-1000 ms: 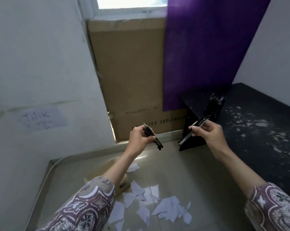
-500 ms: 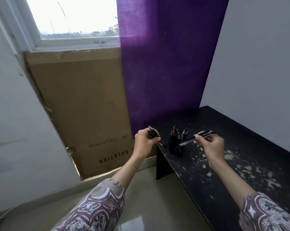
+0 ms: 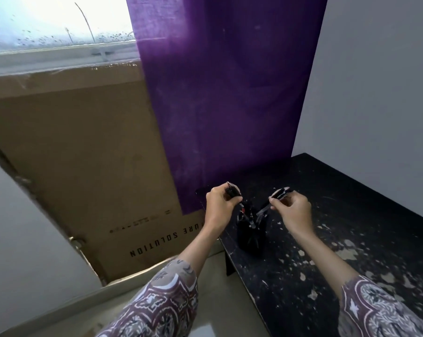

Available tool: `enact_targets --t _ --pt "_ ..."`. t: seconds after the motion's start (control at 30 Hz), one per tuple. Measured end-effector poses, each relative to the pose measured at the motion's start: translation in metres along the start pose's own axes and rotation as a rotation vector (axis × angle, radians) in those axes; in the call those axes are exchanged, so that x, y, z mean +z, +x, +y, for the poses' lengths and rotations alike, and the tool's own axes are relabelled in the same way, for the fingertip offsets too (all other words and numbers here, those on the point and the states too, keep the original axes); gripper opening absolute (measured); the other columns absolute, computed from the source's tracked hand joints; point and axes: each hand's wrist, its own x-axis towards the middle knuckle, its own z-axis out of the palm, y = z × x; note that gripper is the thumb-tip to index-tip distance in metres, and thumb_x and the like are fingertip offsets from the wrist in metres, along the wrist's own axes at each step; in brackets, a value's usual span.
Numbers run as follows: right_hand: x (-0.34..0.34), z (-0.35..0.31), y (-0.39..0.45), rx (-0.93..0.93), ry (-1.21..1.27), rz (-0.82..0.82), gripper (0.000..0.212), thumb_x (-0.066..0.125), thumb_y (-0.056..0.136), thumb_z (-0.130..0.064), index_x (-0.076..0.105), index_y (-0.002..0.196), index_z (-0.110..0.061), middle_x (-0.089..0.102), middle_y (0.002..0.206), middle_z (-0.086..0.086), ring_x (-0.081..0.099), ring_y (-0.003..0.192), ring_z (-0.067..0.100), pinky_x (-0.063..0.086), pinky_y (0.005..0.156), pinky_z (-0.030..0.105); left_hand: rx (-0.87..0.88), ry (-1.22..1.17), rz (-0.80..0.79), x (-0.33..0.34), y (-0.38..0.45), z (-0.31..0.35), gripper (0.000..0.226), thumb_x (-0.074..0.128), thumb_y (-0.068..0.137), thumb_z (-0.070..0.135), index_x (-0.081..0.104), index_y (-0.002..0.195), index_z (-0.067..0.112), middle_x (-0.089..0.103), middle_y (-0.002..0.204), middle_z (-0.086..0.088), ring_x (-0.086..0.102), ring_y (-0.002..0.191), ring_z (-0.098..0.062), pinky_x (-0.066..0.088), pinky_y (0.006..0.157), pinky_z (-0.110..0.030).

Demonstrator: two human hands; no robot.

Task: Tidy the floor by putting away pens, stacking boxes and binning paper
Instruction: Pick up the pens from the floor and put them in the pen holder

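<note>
A black bench, its top flecked with pale chipped patches, carries a dark pen holder near its front-left corner, standing upright just below and between the two hands.

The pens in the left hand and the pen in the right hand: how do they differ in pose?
The pens in the left hand sit in a closed grip of the left hand, with only short ends showing. The pen in the right hand is pinched by the fingertips of the right hand, and it slants down into the black pen holder. Both are dark, and both are held above that holder.
</note>
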Motion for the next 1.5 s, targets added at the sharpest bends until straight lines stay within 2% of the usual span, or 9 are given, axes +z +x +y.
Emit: enact_targets --t 0.17,0.43,0.57,0.8,1.0,1.1,1.2,1.37,1.5 --pt "0.013 0.013 0.010 -0.067 -0.147 -0.199 0.014 0.063 0.082 -0.007 0.061 0.071 -0.014 0.060 0.063 -0.008 0.057 0.060 0.005 0.039 0.053 0.003 -0.024 0.154 -0.171 0.023 0.013 -0.027 0.014 0.066 0.080 -0.001 0.063 0.076 0.012 0.067 0.076 0.000 0.061 0.069 -0.004 0.050 0.065 -0.013" --pt "0.025 0.032 0.018 -0.042 -0.278 -0.408 0.008 0.063 0.081 -0.006 0.062 0.088 -0.009 0.062 0.072 0.000 0.056 0.064 0.009 0.046 0.058 0.015 0.001 0.408 -0.290 0.038 0.028 -0.047 0.021 0.071 0.078 0.015 0.064 0.098 0.019 0.054 0.093 0.000 0.056 0.082 -0.015 0.052 0.074 -0.032" --pt "0.021 0.029 0.019 -0.159 -0.250 -0.401 0.009 0.062 0.084 -0.013 0.058 0.093 -0.013 0.057 0.068 0.000 0.052 0.059 0.009 0.043 0.058 0.022 0.066 0.391 -0.274 0.032 0.034 -0.043 0.023 0.069 0.081 0.015 0.063 0.103 0.014 0.046 0.083 0.001 0.043 0.068 -0.005 0.037 0.062 -0.015" --pt "0.036 0.033 0.022 -0.076 -0.249 -0.272 0.018 0.063 0.084 -0.010 0.056 0.068 -0.010 0.058 0.065 -0.002 0.054 0.060 0.009 0.040 0.049 0.010 0.054 0.398 -0.295 0.037 0.031 -0.049 0.006 0.061 0.086 0.010 0.065 0.083 0.009 0.054 0.074 0.000 0.051 0.070 -0.012 0.051 0.069 -0.033" --pt "0.038 0.029 0.033 0.023 -0.329 -0.311 0.018 0.070 0.079 -0.017 0.058 0.088 -0.009 0.059 0.080 0.003 0.057 0.074 0.017 0.040 0.058 0.022 0.043 0.358 -0.162 0.031 0.020 -0.059 0.006 0.063 0.086 0.018 0.060 0.089 0.013 0.059 0.086 -0.008 0.059 0.078 -0.021 0.052 0.069 -0.035" --pt "0.039 0.021 0.032 -0.068 -0.323 -0.238 0.016 0.053 0.092 -0.021 0.058 0.096 -0.006 0.057 0.090 0.004 0.055 0.085 0.018 0.041 0.071 0.026 0.025 0.372 -0.136 0.018 0.016 -0.067 0.008 0.062 0.086 0.019 0.060 0.092 0.013 0.058 0.087 -0.005 0.057 0.078 -0.018 0.050 0.070 -0.033" --pt "0.045 0.031 0.026 -0.095 -0.503 -0.326 0.028 0.033 0.097 -0.008 0.052 0.076 -0.007 0.050 0.092 0.010 0.049 0.095 0.024 0.037 0.074 0.027 -0.005 0.386 -0.125 0.004 0.010 -0.077 0.007 0.061 0.087 0.019 0.059 0.091 0.014 0.059 0.088 -0.005 0.058 0.081 -0.019 0.051 0.073 -0.035" --pt "0.049 0.038 0.012 -0.117 -0.624 -0.305 0.038 0.034 0.098 -0.014 0.037 0.133 -0.001 0.044 0.125 0.017 0.038 0.115 0.029 0.036 0.098 0.038 -0.048 0.391 -0.137 -0.020 -0.005 -0.086 0.009 0.061 0.087 0.020 0.058 0.092 0.013 0.055 0.087 -0.001 0.055 0.083 -0.017 0.048 0.076 -0.036" --pt "0.047 0.031 0.009 -0.213 -0.694 -0.216 0.042 0.035 0.097 -0.014 0.036 0.138 -0.005 0.046 0.130 0.014 0.040 0.116 0.029 0.035 0.097 0.039 -0.079 0.386 -0.141 -0.048 -0.021 -0.090 0.008 0.062 0.086 0.020 0.057 0.087 0.014 0.058 0.089 -0.005 0.056 0.087 -0.021 0.048 0.077 -0.038"
